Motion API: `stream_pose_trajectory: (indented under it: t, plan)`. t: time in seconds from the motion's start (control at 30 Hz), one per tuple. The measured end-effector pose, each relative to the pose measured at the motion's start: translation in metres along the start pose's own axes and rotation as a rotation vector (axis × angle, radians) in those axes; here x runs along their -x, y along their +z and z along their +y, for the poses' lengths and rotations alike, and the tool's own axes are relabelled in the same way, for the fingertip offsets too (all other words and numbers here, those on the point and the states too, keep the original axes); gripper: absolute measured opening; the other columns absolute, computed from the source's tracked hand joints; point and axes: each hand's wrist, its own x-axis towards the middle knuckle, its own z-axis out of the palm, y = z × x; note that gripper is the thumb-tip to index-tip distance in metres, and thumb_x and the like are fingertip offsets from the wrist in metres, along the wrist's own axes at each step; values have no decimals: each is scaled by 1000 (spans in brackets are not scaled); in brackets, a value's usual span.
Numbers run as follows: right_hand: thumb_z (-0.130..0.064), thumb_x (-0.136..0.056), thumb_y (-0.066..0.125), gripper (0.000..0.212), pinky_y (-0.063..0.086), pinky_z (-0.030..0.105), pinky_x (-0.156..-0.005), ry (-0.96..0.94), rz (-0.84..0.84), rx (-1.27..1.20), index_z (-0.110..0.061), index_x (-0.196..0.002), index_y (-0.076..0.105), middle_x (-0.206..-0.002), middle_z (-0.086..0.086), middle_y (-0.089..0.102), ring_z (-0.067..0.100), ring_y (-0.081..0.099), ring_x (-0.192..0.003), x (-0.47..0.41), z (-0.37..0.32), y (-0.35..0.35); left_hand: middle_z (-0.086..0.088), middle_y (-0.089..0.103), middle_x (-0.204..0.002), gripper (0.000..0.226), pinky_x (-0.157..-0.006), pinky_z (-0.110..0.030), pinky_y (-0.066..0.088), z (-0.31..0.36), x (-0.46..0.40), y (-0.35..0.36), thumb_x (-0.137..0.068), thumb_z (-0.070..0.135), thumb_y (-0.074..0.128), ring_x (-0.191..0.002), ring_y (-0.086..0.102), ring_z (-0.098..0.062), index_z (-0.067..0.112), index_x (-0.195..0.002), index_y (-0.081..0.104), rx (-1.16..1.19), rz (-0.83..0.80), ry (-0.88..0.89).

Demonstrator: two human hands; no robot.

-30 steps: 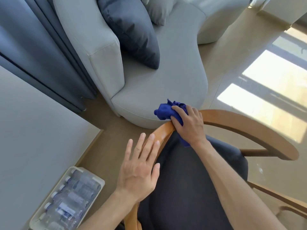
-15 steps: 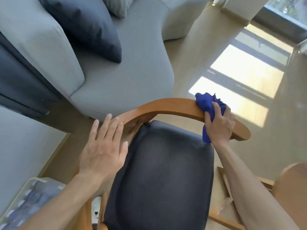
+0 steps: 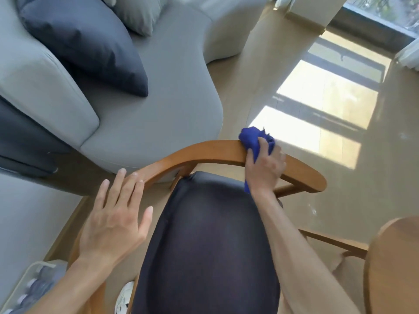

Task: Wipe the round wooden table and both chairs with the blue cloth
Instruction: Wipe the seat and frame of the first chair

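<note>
Head view: I read the right hand with its grip curled around the bunched blue cloth, pressing it on the curved wooden backrest of the chair, toward the rail's right end. The left hand lies spread, fingers straight, over the rail's left end. The desk edge shows at lower right. A grey sofa stands beyond the chair.
</note>
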Motion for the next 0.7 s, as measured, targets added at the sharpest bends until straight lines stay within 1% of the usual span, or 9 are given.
stream_pose_trajectory:
  t: [0.07, 0.13, 0.2, 0.27, 0.37, 0.43, 0.53, 0.63, 0.7]
  plan:
    - [-31, -91, 58, 38, 41, 42, -86, -157, -44, -59, -17, -126, 55, -128, 15, 51, 33, 51, -105, 9, -33, 10, -20, 42, -144, 66, -115, -53, 20, 0, 0, 0, -88, 41, 30, -142, 24, -35, -2, -136, 46, -9, -7, -9]
    - [-28, -87, 65, 39, 44, 43, -83, -381, -82, -98, -15, -123, 60, -127, 15, 54, 34, 53, -105, 17, -52, 13, -19, 42, -145, 66, -115, -54, 21, 0, 0, -1, -88, 42, 31, -142, 24, -35, -1, -136, 47, -23, -21, -14]
    - [-25, -84, 70, 40, 46, 43, -80, -639, -126, -94, -14, -122, 63, -127, 15, 57, 35, 56, -102, 17, -53, 11, -18, 43, -144, 65, -114, -54, 21, 1, 1, -4, -87, 41, 33, -142, 25, -34, 1, -136, 47, -38, -27, -24]
    - [-23, -83, 71, 40, 48, 44, -79, -760, -133, -77, -14, -122, 63, -125, 17, 58, 36, 58, -98, 6, -41, 6, -17, 44, -144, 64, -114, -54, 22, 1, 1, -4, -87, 40, 35, -141, 26, -34, 2, -136, 48, -52, -33, -33]
    - [-19, -86, 67, 39, 48, 47, -82, -637, -134, -65, -12, -124, 60, -121, 19, 56, 38, 55, -94, -9, -7, -4, -15, 43, -145, 63, -115, -54, 20, 1, 1, -2, -87, 40, 36, -142, 25, -33, 4, -137, 46, -65, -35, -33]
    - [-19, -89, 63, 38, 48, 49, -84, -467, -127, -78, -12, -126, 57, -119, 19, 54, 37, 54, -95, -17, 22, -15, -14, 42, -146, 63, -116, -53, 18, 0, 0, 1, -87, 40, 35, -142, 24, -33, 5, -138, 45, -63, -34, -35]
    - [-23, -92, 56, 36, 46, 41, -80, -180, -137, -113, -17, -128, 53, -117, 15, 54, 33, 54, -96, -32, 55, -32, -14, 41, -146, 63, -117, -53, 15, -2, 0, 6, -87, 41, 34, -143, 23, -33, 5, -138, 45, -61, -31, -30]
    - [-26, -92, 51, 35, 38, 34, -77, 18, -211, -97, -19, -126, 55, -113, 14, 56, 33, 55, -96, -55, 76, -41, -15, 40, -146, 64, -116, -54, 15, -4, 0, 9, -87, 42, 34, -143, 22, -34, 4, -138, 45, -64, -23, -26]
    - [-29, -89, 49, 36, 42, 37, -82, 94, -309, -54, -24, -124, 56, -112, 12, 58, 33, 55, -99, -69, 86, -46, -15, 40, -146, 64, -116, -54, 15, -3, -1, 9, -86, 41, 34, -142, 22, -34, 4, -137, 46, -69, -19, -23]
